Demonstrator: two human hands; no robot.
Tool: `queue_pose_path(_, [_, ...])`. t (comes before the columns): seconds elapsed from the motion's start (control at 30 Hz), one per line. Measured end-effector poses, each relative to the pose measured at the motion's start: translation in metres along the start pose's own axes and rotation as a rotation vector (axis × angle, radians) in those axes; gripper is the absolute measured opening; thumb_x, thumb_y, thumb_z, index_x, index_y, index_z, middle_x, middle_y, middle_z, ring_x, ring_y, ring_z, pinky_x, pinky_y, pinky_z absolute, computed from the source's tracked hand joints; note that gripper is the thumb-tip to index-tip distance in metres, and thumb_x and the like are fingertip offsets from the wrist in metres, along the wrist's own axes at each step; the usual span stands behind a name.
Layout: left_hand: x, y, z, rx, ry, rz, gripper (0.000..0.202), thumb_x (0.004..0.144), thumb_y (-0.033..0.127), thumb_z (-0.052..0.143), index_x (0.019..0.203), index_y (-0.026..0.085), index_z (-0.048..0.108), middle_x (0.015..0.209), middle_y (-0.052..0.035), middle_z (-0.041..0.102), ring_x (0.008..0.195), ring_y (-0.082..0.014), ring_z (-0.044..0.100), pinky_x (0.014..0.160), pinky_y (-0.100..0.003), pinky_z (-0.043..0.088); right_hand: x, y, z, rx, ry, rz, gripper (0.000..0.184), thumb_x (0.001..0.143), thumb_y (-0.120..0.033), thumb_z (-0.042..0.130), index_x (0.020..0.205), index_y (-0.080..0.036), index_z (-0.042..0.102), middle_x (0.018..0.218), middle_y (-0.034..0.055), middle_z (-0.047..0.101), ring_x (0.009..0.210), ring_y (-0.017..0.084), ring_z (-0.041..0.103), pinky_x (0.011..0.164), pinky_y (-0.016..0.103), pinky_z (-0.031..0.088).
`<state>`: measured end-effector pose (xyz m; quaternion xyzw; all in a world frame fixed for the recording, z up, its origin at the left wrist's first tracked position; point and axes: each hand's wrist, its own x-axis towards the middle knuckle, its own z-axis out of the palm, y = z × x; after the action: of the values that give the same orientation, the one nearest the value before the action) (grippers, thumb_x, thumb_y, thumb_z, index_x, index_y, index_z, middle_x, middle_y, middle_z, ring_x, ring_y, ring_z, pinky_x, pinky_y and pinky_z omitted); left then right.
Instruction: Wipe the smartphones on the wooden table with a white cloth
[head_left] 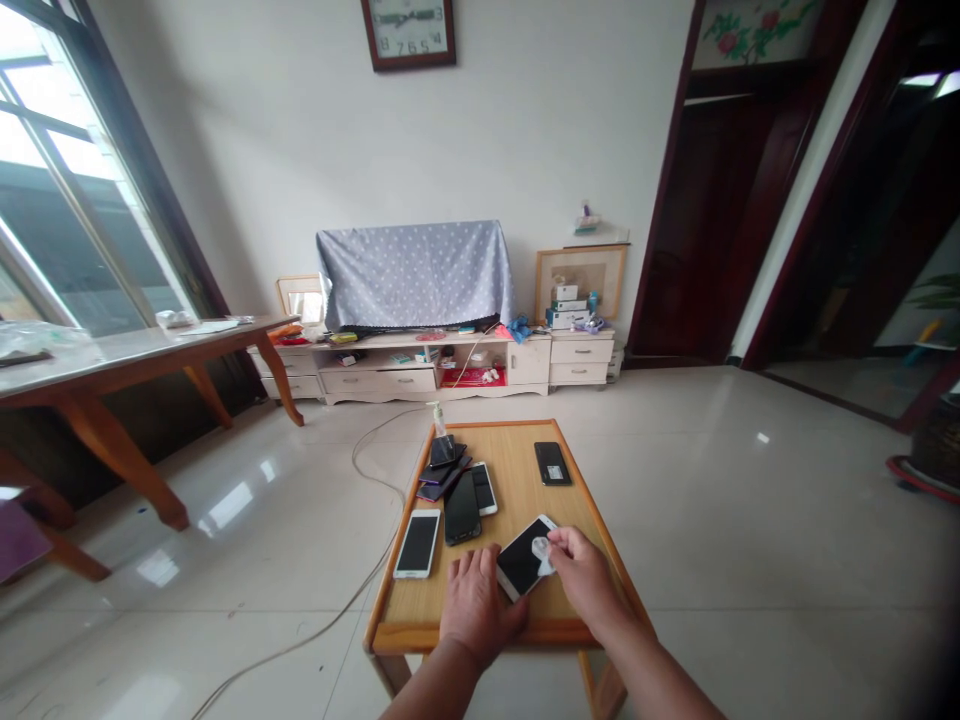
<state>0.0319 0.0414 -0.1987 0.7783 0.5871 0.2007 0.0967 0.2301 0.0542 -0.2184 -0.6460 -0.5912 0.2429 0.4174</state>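
Hands (472, 602) at phone (520, 560); table edge (555, 633) close.

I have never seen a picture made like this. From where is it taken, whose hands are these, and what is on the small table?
There is no machine here. The one picture comes from a camera worn on a person's head; the two bare hands are that person's own. The left hand rests against a white-framed phone, and the right hand holds a small whitish piece at its screen. On the wooden table also lie several phones at left, a dark phone at far right, and a pump bottle stands at far left.
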Motion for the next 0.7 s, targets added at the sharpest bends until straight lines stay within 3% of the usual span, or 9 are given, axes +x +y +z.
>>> queue_pose_path(0.13, [0.001,0.0,0.0,0.001,-0.005,0.006,0.062,0.072,0.044,0.065,0.128,0.022,0.054,0.118,-0.0087,0.062,0.114,-0.0292,0.053,0.103,-0.04,0.032,0.006,0.002,-0.006,-0.05,0.032,0.029,0.025,0.091,-0.039,0.047,0.092,-0.023,0.066,0.082,0.0014,0.071,0.073,0.018,0.065,0.066,0.027,0.048])
queue_pose_path(0.3, [0.002,0.002,-0.001,0.002,-0.027,-0.014,0.063,0.072,0.044,0.065,0.13,0.022,0.053,0.123,-0.0097,0.062,0.119,-0.0306,0.051,0.105,-0.041,0.03,0.008,-0.002,-0.007,-0.225,0.088,-0.024,0.025,0.09,-0.029,0.047,0.086,-0.023,0.071,0.097,0.0099,0.067,0.097,0.025,0.06,0.087,0.035,0.043])
queue_pose_path(0.5, [0.002,-0.002,0.002,-0.013,-0.023,-0.015,0.061,0.075,0.045,0.062,0.131,0.021,0.052,0.125,-0.0104,0.062,0.119,-0.0306,0.051,0.105,-0.041,0.03,-0.033,-0.023,0.022,-0.296,-0.047,-0.172,0.036,0.093,-0.024,0.044,0.115,-0.025,0.073,0.123,0.0098,0.067,0.117,0.027,0.057,0.103,0.037,0.039])
queue_pose_path(0.6, [0.003,-0.005,0.004,-0.017,-0.03,-0.003,0.055,0.078,0.037,0.058,0.13,0.021,0.052,0.124,-0.0102,0.063,0.118,-0.029,0.052,0.106,-0.041,0.029,-0.056,-0.03,0.025,-0.313,-0.212,-0.265,0.043,0.099,-0.034,0.039,0.136,-0.025,0.061,0.144,0.0072,0.056,0.138,0.027,0.044,0.119,0.042,0.025])
queue_pose_path(0.7, [0.002,-0.007,0.005,-0.024,-0.015,-0.001,0.057,0.078,0.038,0.058,0.132,0.019,0.052,0.123,-0.0108,0.063,0.118,-0.0291,0.052,0.106,-0.04,0.029,-0.056,-0.029,0.011,-0.357,-0.33,-0.278,0.05,0.103,-0.046,0.031,0.145,-0.028,0.05,0.153,0.0038,0.045,0.148,0.026,0.029,0.123,0.05,0.01])
